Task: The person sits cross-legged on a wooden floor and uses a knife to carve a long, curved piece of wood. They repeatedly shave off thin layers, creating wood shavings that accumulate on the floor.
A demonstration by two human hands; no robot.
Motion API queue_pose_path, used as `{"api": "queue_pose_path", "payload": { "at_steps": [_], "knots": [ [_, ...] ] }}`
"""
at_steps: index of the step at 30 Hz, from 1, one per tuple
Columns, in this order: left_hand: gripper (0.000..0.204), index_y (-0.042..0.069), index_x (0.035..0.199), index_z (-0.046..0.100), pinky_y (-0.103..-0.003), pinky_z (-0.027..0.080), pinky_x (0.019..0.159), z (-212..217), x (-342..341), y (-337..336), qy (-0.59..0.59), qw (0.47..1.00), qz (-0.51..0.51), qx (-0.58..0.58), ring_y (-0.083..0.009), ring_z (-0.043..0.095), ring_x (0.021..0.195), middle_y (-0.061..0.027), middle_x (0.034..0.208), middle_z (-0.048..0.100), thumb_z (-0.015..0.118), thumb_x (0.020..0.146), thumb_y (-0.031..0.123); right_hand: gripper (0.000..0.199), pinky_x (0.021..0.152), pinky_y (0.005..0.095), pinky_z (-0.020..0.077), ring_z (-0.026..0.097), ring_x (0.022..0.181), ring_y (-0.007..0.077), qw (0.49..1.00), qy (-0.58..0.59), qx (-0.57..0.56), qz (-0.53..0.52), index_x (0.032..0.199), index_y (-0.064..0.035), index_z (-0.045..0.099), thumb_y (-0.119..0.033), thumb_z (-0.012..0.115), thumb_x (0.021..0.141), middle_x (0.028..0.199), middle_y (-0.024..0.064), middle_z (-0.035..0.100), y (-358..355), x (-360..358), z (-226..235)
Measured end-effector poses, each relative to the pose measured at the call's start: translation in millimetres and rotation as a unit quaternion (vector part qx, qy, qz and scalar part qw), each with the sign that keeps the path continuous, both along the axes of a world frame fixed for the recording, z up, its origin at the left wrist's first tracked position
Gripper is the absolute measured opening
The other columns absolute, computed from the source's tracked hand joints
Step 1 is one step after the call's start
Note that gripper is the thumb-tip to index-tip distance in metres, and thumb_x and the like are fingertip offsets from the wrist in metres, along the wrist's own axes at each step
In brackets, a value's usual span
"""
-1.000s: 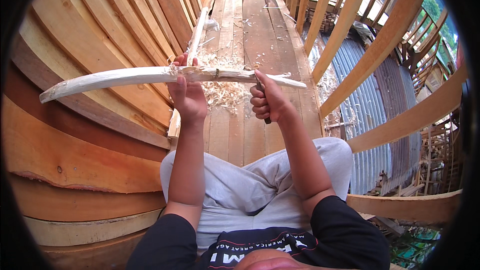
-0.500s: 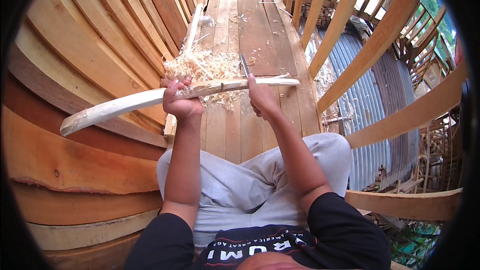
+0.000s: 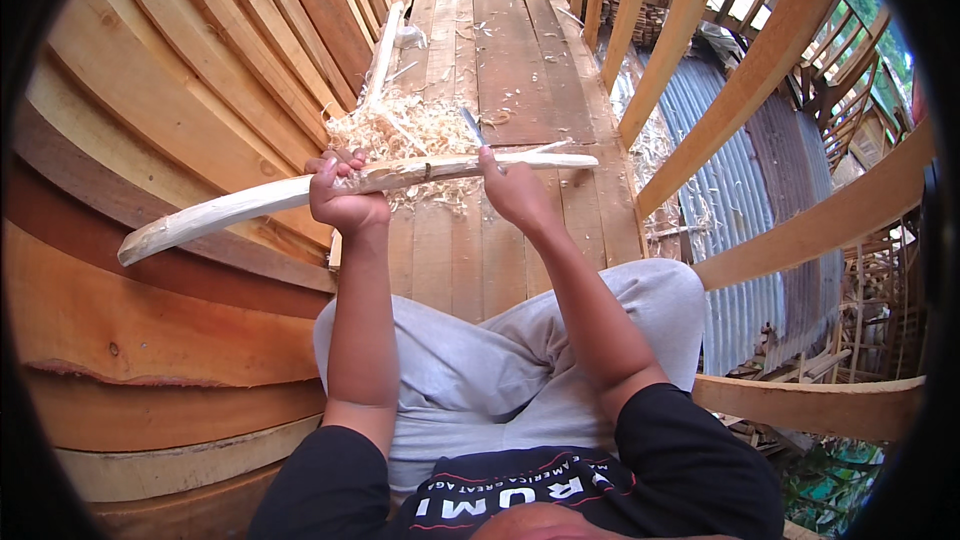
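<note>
A long, slightly curved, peeled wooden stick (image 3: 220, 217) lies crosswise in front of my knees, its thicker end out to the left. My left hand (image 3: 348, 202) is wrapped round it left of its middle. In my closed right hand (image 3: 516, 194) is a knife (image 3: 471, 126), whose blade points away from me across the stick; the fist hides the handle. A thin curl of wood (image 3: 546, 149) stands up from the stick to the right of the blade.
Wood shavings (image 3: 405, 128) are heaped on the plank floor (image 3: 430, 260) beyond the stick. A plank wall (image 3: 190, 90) runs along the left. Slatted railing (image 3: 760, 70) borders the right, with corrugated roofing (image 3: 735, 210) below it. A pale stick (image 3: 385, 55) leans by the wall.
Both hands have moved a little to the left along the stick. The knife has shifted left with my right hand, and its blade tilts further left.
</note>
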State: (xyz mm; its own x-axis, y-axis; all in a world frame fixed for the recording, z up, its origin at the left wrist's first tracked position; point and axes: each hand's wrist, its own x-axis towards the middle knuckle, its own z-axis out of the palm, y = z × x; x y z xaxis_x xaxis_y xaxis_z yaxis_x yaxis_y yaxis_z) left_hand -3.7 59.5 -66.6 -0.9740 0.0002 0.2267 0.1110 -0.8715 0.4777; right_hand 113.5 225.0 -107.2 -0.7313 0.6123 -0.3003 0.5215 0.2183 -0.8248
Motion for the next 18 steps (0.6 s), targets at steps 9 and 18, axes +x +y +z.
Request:
{"api": "queue_pose_path", "payload": {
  "at_steps": [9,18],
  "knots": [
    [0.017,0.015,0.066,0.039,-0.034,0.043,0.07,0.5,-1.6,0.2,0.017,1.0,-0.005,-0.002,-0.0158,0.043,0.063,-0.0007,0.063,0.04,0.055,0.071,0.012,0.06,0.036,0.0295,0.0148,0.013,0.038,0.0086,0.786,0.042,-0.607,0.114,0.058,-0.0195,0.022,-0.065,0.034,0.095,0.049,-0.0076,0.016,9.8,4.5,8.7],
    [0.016,0.014,0.068,0.039,-0.035,0.041,0.072,-1.2,0.8,-4.3,0.05,0.999,-0.012,-0.01,-0.0146,0.042,0.062,-0.0007,0.062,0.041,0.054,0.071,0.012,0.06,0.037,0.028,0.0095,0.012,0.038,0.0078,0.943,-0.011,-0.332,0.001,0.057,-0.0187,0.022,-0.062,0.028,0.097,0.048,-0.0082,0.017,-16.8,0.5,32.5]
  ]
}}
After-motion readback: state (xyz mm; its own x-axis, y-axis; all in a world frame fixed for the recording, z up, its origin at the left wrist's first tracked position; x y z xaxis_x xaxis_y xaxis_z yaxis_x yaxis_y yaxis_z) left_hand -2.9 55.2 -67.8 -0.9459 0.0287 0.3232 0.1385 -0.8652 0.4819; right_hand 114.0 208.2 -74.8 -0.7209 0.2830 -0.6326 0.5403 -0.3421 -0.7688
